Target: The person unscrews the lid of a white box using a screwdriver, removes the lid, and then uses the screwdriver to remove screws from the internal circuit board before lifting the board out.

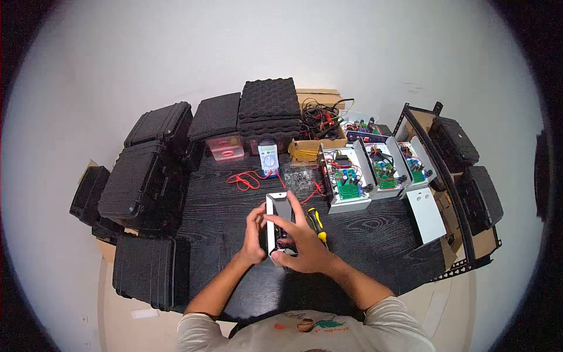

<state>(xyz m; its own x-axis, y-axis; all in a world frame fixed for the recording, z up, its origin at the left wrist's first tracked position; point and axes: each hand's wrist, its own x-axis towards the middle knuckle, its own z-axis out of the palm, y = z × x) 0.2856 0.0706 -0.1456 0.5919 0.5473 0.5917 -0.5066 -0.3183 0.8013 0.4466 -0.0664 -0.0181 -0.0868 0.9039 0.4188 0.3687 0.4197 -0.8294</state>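
Observation:
A white metal case (270, 226) with a dark inside stands tilted over the black table, between my two hands. My left hand (253, 237) is wrapped round its left side. With thumb and fingers spread across the open face and right edge, my right hand (305, 243) grips the same case. Some dark wires show inside it, partly hidden by my right fingers. Just right of my right hand lies a yellow and black screwdriver (316, 224). Beyond the case are a multimeter (269, 159) and its red leads (246, 180).
Black hard cases (143, 267) line the left side. Foam sheets (268, 100) and a box of cables (319, 142) stand at the back. Open white units with green boards (350, 186), a white cover (426, 215) and a shelf rack (457, 199) are at right.

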